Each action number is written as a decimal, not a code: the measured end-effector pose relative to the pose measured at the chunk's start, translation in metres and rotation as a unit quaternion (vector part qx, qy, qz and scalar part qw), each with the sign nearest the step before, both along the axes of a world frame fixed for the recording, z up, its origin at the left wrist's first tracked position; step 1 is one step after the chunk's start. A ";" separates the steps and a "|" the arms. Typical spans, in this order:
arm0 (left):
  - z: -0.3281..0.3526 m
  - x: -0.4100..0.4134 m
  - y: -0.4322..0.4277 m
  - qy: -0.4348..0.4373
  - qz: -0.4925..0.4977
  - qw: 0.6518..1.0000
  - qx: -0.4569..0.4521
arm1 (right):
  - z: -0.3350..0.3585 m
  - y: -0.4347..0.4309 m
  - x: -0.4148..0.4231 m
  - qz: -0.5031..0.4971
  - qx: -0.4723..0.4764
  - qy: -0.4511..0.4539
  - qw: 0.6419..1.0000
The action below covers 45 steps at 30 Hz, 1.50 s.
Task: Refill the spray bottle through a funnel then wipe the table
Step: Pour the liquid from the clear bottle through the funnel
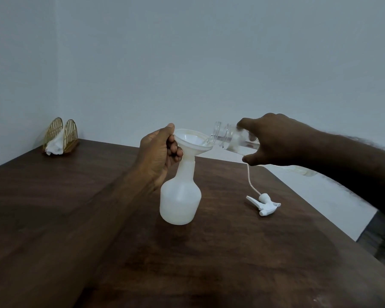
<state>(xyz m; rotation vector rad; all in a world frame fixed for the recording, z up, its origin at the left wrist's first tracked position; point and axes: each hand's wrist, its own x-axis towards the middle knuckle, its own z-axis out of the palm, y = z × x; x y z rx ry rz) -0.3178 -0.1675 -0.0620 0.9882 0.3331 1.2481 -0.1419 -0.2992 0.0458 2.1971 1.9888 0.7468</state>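
A white translucent spray bottle stands upright in the middle of the dark wooden table. A white funnel sits in its neck. My left hand grips the funnel's left rim and stem. My right hand holds a clear water bottle tipped nearly level, its mouth over the funnel's right rim, with water running into the funnel. The bottle's white trigger spray head lies on the table to the right, its thin tube curving up behind my right hand.
A gold wire napkin holder with white tissue stands at the table's far left corner by the wall. The table's right edge runs diagonally past the spray head, with pale floor beyond it.
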 end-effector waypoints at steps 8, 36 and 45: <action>0.000 0.001 -0.002 -0.002 0.004 1.000 0.010 | 0.000 0.000 0.001 -0.001 0.001 -0.004 1.000; -0.001 0.000 -0.003 -0.018 -0.013 0.999 0.030 | 0.004 0.000 0.001 -0.008 0.005 -0.019 1.000; -0.001 0.000 -0.002 -0.021 -0.017 0.999 0.031 | 0.005 0.001 0.000 -0.007 0.006 -0.026 1.000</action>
